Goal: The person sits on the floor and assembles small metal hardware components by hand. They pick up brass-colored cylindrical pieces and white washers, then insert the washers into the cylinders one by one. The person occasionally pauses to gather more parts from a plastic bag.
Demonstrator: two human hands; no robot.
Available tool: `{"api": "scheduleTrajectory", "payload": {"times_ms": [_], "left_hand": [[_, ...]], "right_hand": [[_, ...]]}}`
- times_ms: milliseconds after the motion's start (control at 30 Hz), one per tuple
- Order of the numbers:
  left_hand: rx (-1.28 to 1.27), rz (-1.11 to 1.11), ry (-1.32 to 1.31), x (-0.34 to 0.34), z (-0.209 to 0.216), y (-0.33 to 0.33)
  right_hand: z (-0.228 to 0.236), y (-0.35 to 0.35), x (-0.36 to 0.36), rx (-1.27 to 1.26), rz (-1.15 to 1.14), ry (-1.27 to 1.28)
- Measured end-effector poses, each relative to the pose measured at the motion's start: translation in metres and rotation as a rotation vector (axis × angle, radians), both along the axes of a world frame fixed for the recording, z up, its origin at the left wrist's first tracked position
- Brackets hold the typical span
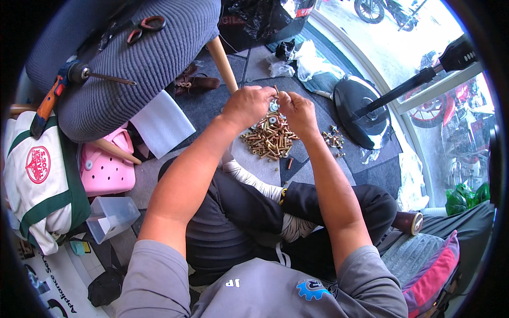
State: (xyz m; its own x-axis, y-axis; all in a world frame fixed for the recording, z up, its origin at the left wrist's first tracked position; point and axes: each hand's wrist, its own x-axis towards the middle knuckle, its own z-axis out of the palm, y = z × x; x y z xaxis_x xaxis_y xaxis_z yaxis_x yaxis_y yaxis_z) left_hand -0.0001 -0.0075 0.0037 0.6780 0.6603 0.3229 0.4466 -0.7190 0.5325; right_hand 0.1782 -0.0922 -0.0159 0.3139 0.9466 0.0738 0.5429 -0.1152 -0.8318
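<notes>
My left hand (248,106) and my right hand (298,111) meet with fingertips pinched over a pile of brass-coloured bolts (270,139) on the floor. A small copper-coloured bolt (275,89) sticks up at the fingertips of my left hand. The fingers of my right hand are closed right beside it, and what they pinch is hidden. Silvery washers (273,106) lie at the far side of the pile, partly below my hands. A smaller group of fasteners (333,139) lies to the right. One single bolt (290,163) rests nearer to me.
A grey ribbed chair (143,63) at the left bears a drill (79,72) and red-handled scissors (152,23). Below it are a pink clog-style bag (108,164) and a clear plastic bin (112,217). A black round stand base (360,111) is at the right. My crossed legs frame the near side.
</notes>
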Motion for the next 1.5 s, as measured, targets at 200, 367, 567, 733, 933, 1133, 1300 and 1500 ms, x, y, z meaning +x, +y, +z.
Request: {"api": "scheduleTrajectory", "payload": {"times_ms": [200, 367, 567, 733, 933, 1133, 1300, 1500], "left_hand": [[0.025, -0.024, 0.003, 0.002, -0.005, 0.002], [-0.019, -0.003, 0.036, 0.0, -0.009, 0.006], [0.006, 0.066, 0.131, 0.001, -0.012, 0.009], [-0.04, 0.027, 0.058, 0.003, -0.015, 0.011], [-0.05, 0.061, 0.101, 0.004, -0.015, 0.011], [-0.068, 0.075, 0.097, 0.004, -0.012, 0.009], [-0.028, 0.049, 0.068, 0.005, -0.014, 0.009], [-0.032, 0.032, 0.123, 0.005, -0.02, 0.007]], "right_hand": [[-0.001, 0.0, 0.011, 0.154, -0.146, -0.022], [-0.002, -0.004, 0.008, 0.077, 0.127, -0.365], [-0.006, -0.005, 0.004, 0.219, 0.036, -0.031], [-0.013, -0.003, 0.01, -0.272, 0.216, -0.61], [-0.018, -0.006, 0.012, 0.059, 0.136, -0.277], [-0.018, -0.003, 0.009, 0.095, 0.006, -0.129], [-0.02, -0.003, 0.013, -0.357, 0.364, -0.552], [-0.022, 0.002, 0.015, -0.027, 0.122, 0.352]]}}
